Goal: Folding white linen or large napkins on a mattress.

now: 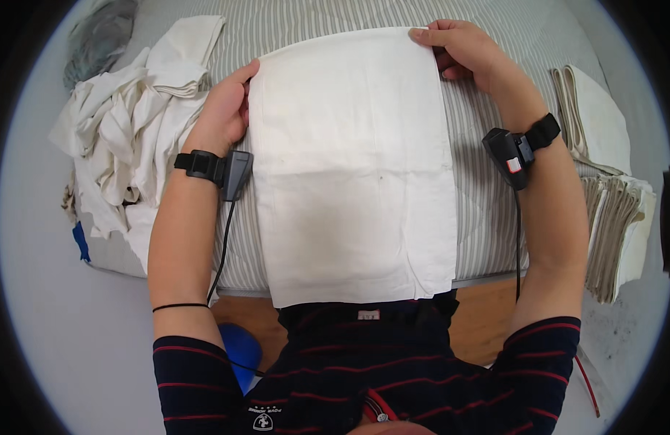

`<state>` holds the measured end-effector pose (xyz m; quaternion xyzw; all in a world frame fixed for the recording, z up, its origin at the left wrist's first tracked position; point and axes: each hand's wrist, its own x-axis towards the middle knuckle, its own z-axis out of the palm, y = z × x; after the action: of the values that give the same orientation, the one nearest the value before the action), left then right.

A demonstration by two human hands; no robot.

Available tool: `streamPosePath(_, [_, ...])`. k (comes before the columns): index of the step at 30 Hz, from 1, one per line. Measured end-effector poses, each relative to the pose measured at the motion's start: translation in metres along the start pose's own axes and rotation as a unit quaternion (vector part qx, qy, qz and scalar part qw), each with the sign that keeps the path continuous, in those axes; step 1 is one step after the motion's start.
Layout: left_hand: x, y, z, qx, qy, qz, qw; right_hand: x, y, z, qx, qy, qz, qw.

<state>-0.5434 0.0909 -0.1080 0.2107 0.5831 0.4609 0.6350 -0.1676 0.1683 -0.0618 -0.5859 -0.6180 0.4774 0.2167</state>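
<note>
A white cloth [351, 163] lies spread in front of me, its near edge hanging over the mattress edge at my waist. My left hand [231, 106] grips its far left corner, the thumb on top and the fingers hidden underneath. At the far right corner my right hand [462, 49] pinches the cloth between thumb and fingers. A crease runs across the middle, and a wrinkle shows near the lower right. Small dark specks mark the fabric.
A striped mattress [492, 228] bears everything. Crumpled white cloths [117, 119] are heaped at the left, beside a clear plastic bag [101, 43]. Folded cloths [596, 119] and a stack of folded cloths [612, 228] lie at the right. Cables run from both wrist devices [237, 175].
</note>
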Motion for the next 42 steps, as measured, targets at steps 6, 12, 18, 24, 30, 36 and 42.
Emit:
streamPosePath(6, [-0.01,0.004,0.015,0.008,-0.004,-0.008,1.0,-0.002,0.005,0.0,0.004,0.009,-0.023,1.0])
streamPosePath(12, [-0.007,-0.006,0.005,0.049,-0.024,0.05,0.997,-0.003,0.004,-0.001,0.0,0.012,-0.035,0.999])
streamPosePath(18, [-0.008,-0.008,0.007,0.039,-0.006,0.057,0.998,-0.006,0.007,0.003,-0.011,0.034,-0.051,0.998])
streamPosePath(24, [-0.006,-0.007,0.006,0.033,-0.005,0.053,0.998,-0.002,0.011,0.004,-0.01,0.041,-0.06,0.997])
streamPosePath(30, [-0.004,-0.007,0.004,0.036,-0.001,0.044,0.998,-0.001,0.012,0.003,-0.009,0.04,-0.065,0.997])
streamPosePath(36, [-0.007,-0.006,0.007,0.039,-0.002,0.052,0.998,-0.008,0.005,0.002,-0.01,0.048,-0.056,0.997])
streamPosePath(42, [-0.014,-0.009,0.004,0.052,-0.043,0.081,0.994,-0.024,0.012,0.004,0.03,0.032,-0.049,0.998])
